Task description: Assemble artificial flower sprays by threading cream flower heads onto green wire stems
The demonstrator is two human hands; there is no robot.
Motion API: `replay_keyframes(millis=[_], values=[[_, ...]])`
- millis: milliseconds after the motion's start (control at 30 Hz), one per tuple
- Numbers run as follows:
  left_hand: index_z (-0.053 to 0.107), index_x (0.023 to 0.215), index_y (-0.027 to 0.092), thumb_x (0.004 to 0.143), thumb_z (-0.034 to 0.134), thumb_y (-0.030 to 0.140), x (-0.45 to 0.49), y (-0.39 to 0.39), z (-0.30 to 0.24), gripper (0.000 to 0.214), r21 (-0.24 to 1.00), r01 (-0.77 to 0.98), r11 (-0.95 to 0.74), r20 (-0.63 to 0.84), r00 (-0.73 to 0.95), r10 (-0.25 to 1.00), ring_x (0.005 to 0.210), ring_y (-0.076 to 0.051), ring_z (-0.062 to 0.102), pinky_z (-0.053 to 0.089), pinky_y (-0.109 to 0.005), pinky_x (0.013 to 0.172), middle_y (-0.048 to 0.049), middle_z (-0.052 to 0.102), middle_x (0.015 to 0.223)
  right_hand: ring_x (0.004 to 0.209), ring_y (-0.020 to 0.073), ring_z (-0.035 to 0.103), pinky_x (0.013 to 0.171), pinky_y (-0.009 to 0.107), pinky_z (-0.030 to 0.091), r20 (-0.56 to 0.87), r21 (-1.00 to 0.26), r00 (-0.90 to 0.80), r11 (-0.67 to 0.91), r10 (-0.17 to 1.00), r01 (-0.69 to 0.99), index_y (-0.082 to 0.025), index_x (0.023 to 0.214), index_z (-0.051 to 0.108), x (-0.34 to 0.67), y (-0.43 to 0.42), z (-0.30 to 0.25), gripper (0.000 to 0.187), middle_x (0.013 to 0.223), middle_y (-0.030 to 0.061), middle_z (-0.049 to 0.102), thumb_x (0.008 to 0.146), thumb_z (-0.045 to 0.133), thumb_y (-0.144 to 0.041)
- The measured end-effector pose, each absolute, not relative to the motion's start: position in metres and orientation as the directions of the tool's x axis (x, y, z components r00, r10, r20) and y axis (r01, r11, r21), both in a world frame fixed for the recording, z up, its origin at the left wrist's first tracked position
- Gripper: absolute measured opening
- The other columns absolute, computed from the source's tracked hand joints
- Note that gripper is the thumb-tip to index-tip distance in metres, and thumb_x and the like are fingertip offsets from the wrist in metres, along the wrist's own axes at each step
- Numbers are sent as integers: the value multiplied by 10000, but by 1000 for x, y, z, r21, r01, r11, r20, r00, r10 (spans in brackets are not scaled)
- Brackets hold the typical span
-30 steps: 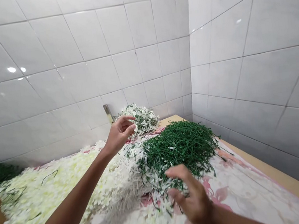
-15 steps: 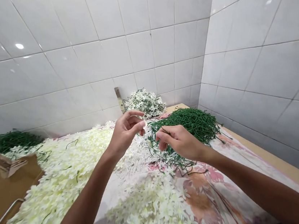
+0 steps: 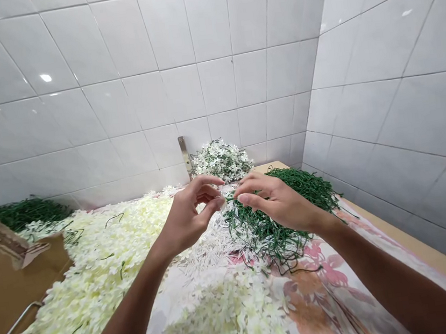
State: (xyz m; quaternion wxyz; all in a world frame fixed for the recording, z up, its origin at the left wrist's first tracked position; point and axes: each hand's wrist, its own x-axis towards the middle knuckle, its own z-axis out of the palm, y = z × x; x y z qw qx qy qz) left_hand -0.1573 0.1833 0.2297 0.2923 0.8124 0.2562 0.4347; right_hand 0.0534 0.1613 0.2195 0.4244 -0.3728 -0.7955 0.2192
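My left hand and my right hand meet above the middle of a flowered cloth, their fingertips almost touching. The left thumb and fingers pinch a tiny white artificial blossom. My right fingertips pinch a thin green wire stem, though both pieces are too small to see clearly. Below my right hand lies a tangled heap of green wire stems. A loose spread of white stemmed blossoms lies under my left hand.
A large heap of cream artificial flowers covers the left of the cloth. White flowers are piled at the back, with green stems far left. A cardboard box stands at left. Tiled walls enclose the wooden platform edge.
My right hand has risen from the green heap and moved left to meet my left hand. The view has shifted, bringing the cardboard box into sight at left.
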Motion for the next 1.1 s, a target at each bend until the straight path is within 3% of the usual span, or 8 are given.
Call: replay_keyframes(millis=[167, 400, 667, 767, 833, 933, 1000, 1100], values=[[524, 1076, 197, 859, 591, 199, -152, 180, 225, 227, 669, 165, -725, 598, 460, 656, 758, -119, 602, 515, -238, 682, -7, 616, 801, 661, 99, 487, 618, 249, 385, 521, -627, -409, 661, 749, 412, -161, 786, 604, 50, 161, 218, 270, 693, -3, 525, 959, 478, -326], [513, 1029, 203, 839, 613, 194, -145, 185, 220, 215, 694, 133, -708, 592, 454, 666, 756, -134, 613, 515, -256, 697, -8, 624, 776, 593, 101, 422, 547, 253, 328, 466, -657, -429, 627, 774, 418, -160, 723, 484, 44, 160, 213, 317, 650, -7, 471, 982, 393, -319], [492, 1031, 207, 837, 593, 154, -139, 191, 215, 225, 726, 109, -678, 573, 449, 686, 734, -117, 598, 495, -237, 681, 11, 607, 746, 570, 88, 414, 538, 250, 310, 493, -653, -406, 636, 769, 412, -155, 715, 491, 44, 167, 208, 318, 630, -16, 473, 982, 395, -300], [488, 1024, 199, 837, 611, 189, -138, 199, 220, 224, 735, 98, -670, 569, 448, 690, 734, -114, 600, 500, -231, 681, 7, 614, 747, 589, 89, 456, 555, 247, 345, 514, -607, -405, 655, 756, 451, -155, 771, 571, 49, 175, 213, 301, 664, -7, 519, 971, 429, -328], [504, 1002, 188, 824, 641, 233, -137, 211, 227, 229, 733, 102, -673, 584, 414, 698, 755, -118, 611, 512, -228, 687, -6, 626, 774, 590, 94, 494, 557, 245, 380, 563, -599, -331, 649, 758, 469, -169, 903, 624, 60, 183, 221, 280, 689, -1, 555, 962, 451, -380], [533, 947, 165, 784, 689, 296, -136, 245, 237, 261, 732, 98, -675, 627, 291, 723, 772, -129, 623, 529, -232, 689, -25, 633, 803, 595, 108, 546, 561, 251, 445, 699, -652, -18, 647, 715, 395, -176, 1108, 589, 87, 197, 234, 347, 725, 11, 587, 952, 457, -457], [547, 923, 146, 764, 697, 331, -132, 279, 243, 287, 731, 102, -675, 642, 232, 730, 759, -140, 631, 541, -253, 701, -39, 642, 806, 588, 113, 555, 565, 257, 471, 753, -652, 180, 680, 633, 334, -165, 1098, 586, 108, 203, 242, 371, 718, 16, 587, 944, 467, -480], [582, 940, 122, 756, 666, 371, -122, 340, 252, 321, 693, 234, -682, 657, 186, 731, 780, -170, 652, 553, -290, 734, -75, 667, 851, 548, 115, 537, 549, 263, 471, 780, -623, 317, 717, 539, 313, -157, 1006, 607, 131, 202, 250, 360, 661, 13, 579, 936, 480, -486]])
